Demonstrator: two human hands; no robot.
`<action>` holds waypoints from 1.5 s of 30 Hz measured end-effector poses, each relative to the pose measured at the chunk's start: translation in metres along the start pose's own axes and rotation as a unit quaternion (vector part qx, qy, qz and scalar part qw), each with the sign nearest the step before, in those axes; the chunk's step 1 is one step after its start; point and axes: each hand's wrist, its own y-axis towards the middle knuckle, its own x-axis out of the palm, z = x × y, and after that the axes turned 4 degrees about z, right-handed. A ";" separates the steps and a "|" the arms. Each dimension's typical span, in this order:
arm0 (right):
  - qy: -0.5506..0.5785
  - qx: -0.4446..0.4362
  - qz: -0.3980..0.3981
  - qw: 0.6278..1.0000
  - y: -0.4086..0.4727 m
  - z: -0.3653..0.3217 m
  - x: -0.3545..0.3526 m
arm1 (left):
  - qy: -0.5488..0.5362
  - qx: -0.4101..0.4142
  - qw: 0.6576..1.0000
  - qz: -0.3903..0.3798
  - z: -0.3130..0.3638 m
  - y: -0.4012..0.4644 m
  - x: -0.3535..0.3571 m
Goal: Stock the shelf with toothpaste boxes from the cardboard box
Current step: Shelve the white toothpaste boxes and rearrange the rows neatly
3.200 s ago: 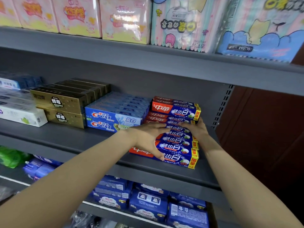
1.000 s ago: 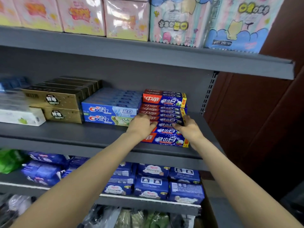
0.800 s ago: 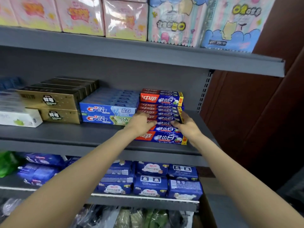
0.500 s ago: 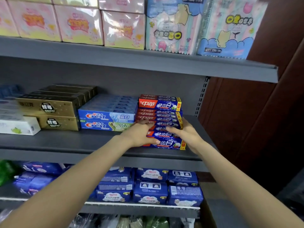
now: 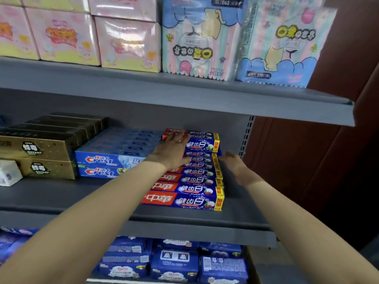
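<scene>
Several red and blue toothpaste boxes (image 5: 184,189) lie in a row on the grey middle shelf (image 5: 86,199), with more of them stacked at the back (image 5: 202,143). My left hand (image 5: 172,149) lies flat, fingers straight, on the left end of the back stack. My right hand (image 5: 232,161) hovers open just right of the row's end, by the yellow box ends. The cardboard box is out of view.
Blue Crest boxes (image 5: 106,160) and gold and black boxes (image 5: 41,148) sit left of the row. Tissue packs (image 5: 205,37) fill the upper shelf, blue packs (image 5: 174,261) the lower one. A brown wall panel (image 5: 307,160) stands to the right.
Both hands pushed the front boxes back and left them. My left hand rose onto the back stack and my right hand drew off to the right. The camera came closer.
</scene>
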 end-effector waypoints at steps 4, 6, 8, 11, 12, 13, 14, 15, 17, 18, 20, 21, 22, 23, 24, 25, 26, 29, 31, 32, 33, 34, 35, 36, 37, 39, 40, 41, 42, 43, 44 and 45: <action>-0.031 0.005 -0.028 0.999 0.024 0.000 0.003 | 0.011 -0.010 1.000 -0.006 0.000 0.019 0.005; -0.015 0.015 -0.034 0.999 0.033 0.003 0.004 | 0.008 -0.018 1.000 -0.016 -0.004 0.023 0.009; -0.003 0.015 -0.034 0.999 0.029 0.000 0.006 | 0.000 -0.024 0.999 -0.023 -0.009 0.025 0.015; 0.004 0.010 -0.043 0.999 0.025 -0.002 0.008 | -0.003 -0.023 1.000 -0.015 -0.012 0.027 0.021; 0.002 0.007 -0.046 0.999 0.025 -0.001 0.008 | -0.006 -0.023 1.000 -0.012 -0.012 0.027 0.021; 0.002 0.006 -0.050 0.999 0.026 -0.001 0.009 | -0.011 -0.024 1.000 -0.009 -0.012 0.027 0.021; 0.001 0.003 -0.055 0.998 0.028 0.000 0.009 | -0.015 -0.025 1.000 -0.008 -0.012 0.027 0.022; -0.001 0.001 -0.055 0.998 0.030 0.001 0.009 | -0.018 -0.026 0.999 -0.006 -0.011 0.027 0.021; -0.003 -0.001 -0.058 0.998 0.031 0.001 0.009 | -0.018 -0.028 0.999 -0.003 -0.011 0.026 0.022; -0.007 -0.007 -0.059 0.998 0.032 0.001 0.010 | -0.014 -0.029 0.999 -0.001 -0.011 0.027 0.022; -0.021 -0.026 -0.049 0.998 0.029 -0.002 0.011 | -0.006 -0.036 0.999 0.006 -0.012 0.026 0.022; -0.027 -0.042 -0.038 0.998 0.029 -0.003 0.012 | -0.002 -0.041 0.999 0.006 -0.013 0.026 0.021; -0.031 -0.060 -0.028 0.997 0.028 -0.005 0.014 | 0.002 -0.045 0.999 0.004 -0.016 0.027 0.021; -0.036 -0.080 -0.023 0.996 0.026 -0.007 0.016 | 0.009 -0.047 0.999 0.000 -0.018 0.027 0.020; -0.047 -0.099 -0.024 0.994 0.026 -0.010 0.018 | 0.016 -0.047 0.999 -0.004 -0.019 0.027 0.019; -0.062 -0.112 -0.030 0.991 0.027 -0.011 0.020 | 0.022 -0.046 0.999 -0.006 -0.020 0.027 0.017; -0.076 -0.117 -0.037 0.990 0.027 -0.013 0.020 | 0.029 -0.045 0.999 -0.007 -0.021 0.027 0.016; -0.092 -0.129 -0.063 0.985 0.025 -0.019 0.015 | 0.034 -0.041 0.999 -0.014 -0.023 0.029 0.012; -0.080 -0.132 -0.083 0.985 0.022 -0.022 0.009 | 0.001 -0.042 0.999 -0.029 -0.024 0.030 0.010; -0.068 -0.128 -0.091 0.985 0.021 -0.021 0.007 | -0.017 -0.040 0.998 -0.036 -0.024 0.030 0.010; -0.056 -0.120 -0.093 0.987 0.022 -0.019 0.006 | -0.031 -0.038 0.998 -0.038 -0.023 0.029 0.010; -0.045 -0.115 -0.088 0.988 0.022 -0.018 0.006 | -0.039 -0.036 0.998 -0.033 -0.022 0.029 0.011; -0.038 -0.109 -0.075 0.990 0.023 -0.015 0.006 | -0.042 -0.036 0.998 -0.020 -0.021 0.027 0.011; -0.038 -0.106 -0.060 0.992 0.021 -0.014 0.005 | -0.045 -0.037 0.998 -0.005 -0.020 0.025 0.012; -0.043 -0.107 -0.042 0.992 0.019 -0.013 0.005 | -0.051 -0.036 0.998 0.005 -0.018 0.022 0.011; -0.055 -0.128 -0.029 0.990 0.007 -0.011 0.003 | -0.086 -0.015 0.996 -0.001 -0.012 0.014 0.008; -0.068 -0.148 -0.038 0.986 0.001 -0.008 0.002 | -0.109 0.000 0.994 -0.013 -0.008 0.009 0.006; -0.093 -0.167 -0.059 0.980 -0.006 -0.005 0.002 | -0.129 0.014 0.991 -0.024 -0.005 0.004 0.004; -0.134 -0.177 -0.083 0.971 -0.013 -0.003 0.002 | -0.140 0.024 0.989 -0.032 -0.002 -0.002 0.001; -0.176 -0.182 -0.107 0.962 -0.019 -0.001 0.001 | -0.142 0.032 0.989 -0.038 -0.001 -0.008 -0.002; -0.213 -0.183 -0.125 0.951 -0.026 0.000 0.001 | -0.137 0.038 0.989 -0.047 0.000 -0.014 -0.004; -0.242 -0.181 -0.137 0.943 -0.030 0.000 -0.001 | -0.132 0.044 0.989 -0.057 0.001 -0.020 -0.007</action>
